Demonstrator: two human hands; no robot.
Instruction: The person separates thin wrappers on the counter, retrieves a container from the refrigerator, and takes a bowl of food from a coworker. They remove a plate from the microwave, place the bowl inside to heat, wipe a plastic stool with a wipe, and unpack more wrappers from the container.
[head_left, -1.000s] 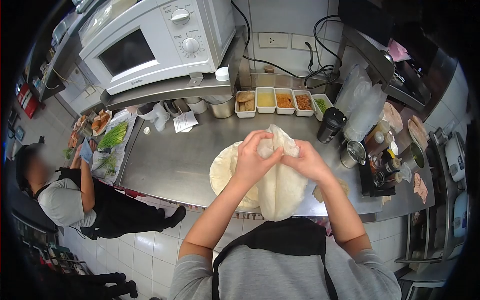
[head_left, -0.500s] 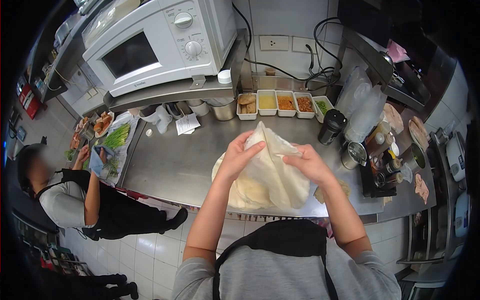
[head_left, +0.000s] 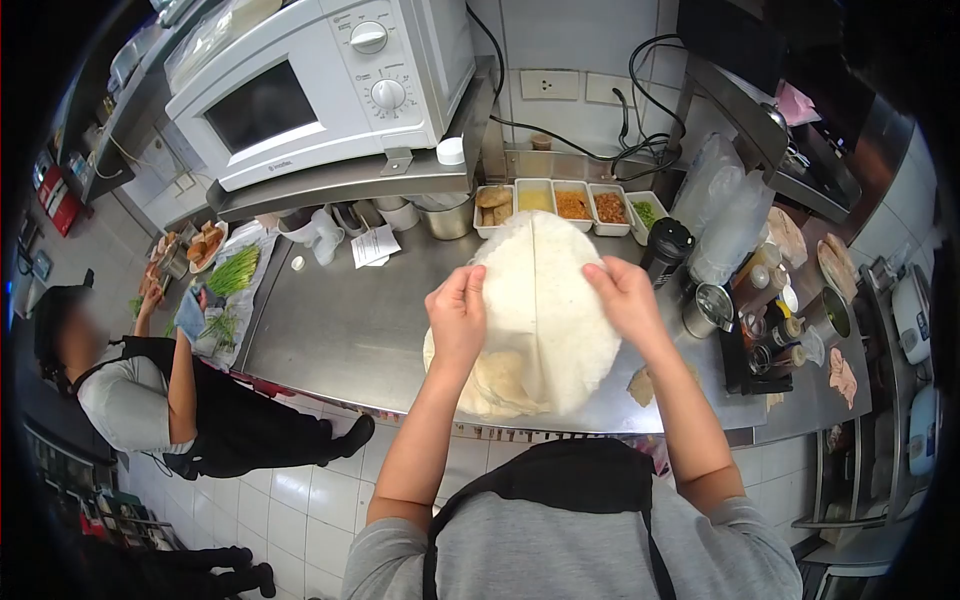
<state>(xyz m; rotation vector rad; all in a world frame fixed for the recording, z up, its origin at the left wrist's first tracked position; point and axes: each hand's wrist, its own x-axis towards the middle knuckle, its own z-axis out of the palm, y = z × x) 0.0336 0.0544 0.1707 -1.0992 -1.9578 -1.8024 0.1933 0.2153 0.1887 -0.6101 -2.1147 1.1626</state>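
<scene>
Off-white and thin, the round sheet (head_left: 560, 310) is spread left of the black tumbler (head_left: 665, 253), its centre crease and slightly longer axis running away from the body. It lies between the two hands, each at an opposite edge, so neither hand is clearly nearer to it. The left hand (head_left: 458, 312), farther from the tumbler, pinches the left edge; the right hand (head_left: 625, 297), just beside the tumbler on its near side, grips the other edge, thumb on the face. Left of the tumbler and nearer the body, more pale sheets (head_left: 490, 392) rest on the steel counter (head_left: 340, 330), partly behind the held one; whether they touch it, I cannot tell. Beyond the sheet, left of the tumbler, stand white tubs (head_left: 610, 228).
</scene>
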